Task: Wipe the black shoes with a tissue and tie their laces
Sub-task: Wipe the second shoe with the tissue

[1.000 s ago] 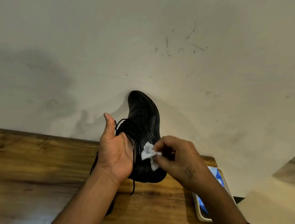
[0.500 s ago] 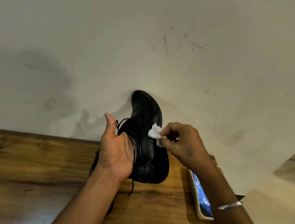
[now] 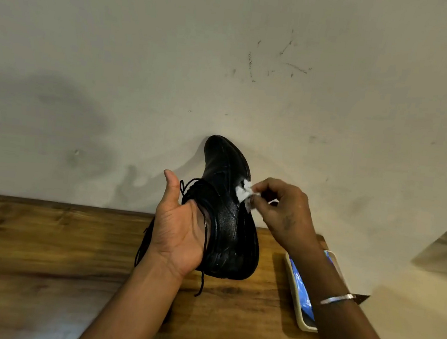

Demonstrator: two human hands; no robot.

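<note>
Your right hand point(image 3: 281, 215) pinches the tissue point(image 3: 244, 194) against the right flank of the black shoe point(image 3: 226, 211), which your left hand point(image 3: 179, 225) grips from its laced side over the bench point(image 3: 41, 246), toe pointing up and away, so wiping strokes should run heel-to-toe.

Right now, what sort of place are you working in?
Probably an ordinary room at home: a brown wooden table against a scuffed off-white wall, a cream-cased phone with a blue screen lying on it. The left hand grips a black leather shoe; the right hand pinches a white tissue.
</note>
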